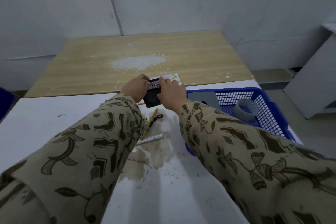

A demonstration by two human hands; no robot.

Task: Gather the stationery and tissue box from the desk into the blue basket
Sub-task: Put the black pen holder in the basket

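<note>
Holding the dark box (151, 99) at the centre of the frame, your left grip (135, 87) and right grip (171, 91) are each clamped on one side of it, fingers curled over its far edge. It sits above the table (45, 118), just left of the blue basket (227, 89). Whether it is the tissue box you cannot tell from here. It looks rigid and light, with a finely textured upper face that should not slip. If the walls are card they may dent, so press only as hard as you need and keep your hold on the two opposite sides. The basket already contains a tape roll (245, 109) and a grey flat item (203, 97). A marker (152, 138) and a yellow pencil (151, 122) lie lower down between your sleeves; thin and prone to roll, they are best pinched mid-shaft.
</note>
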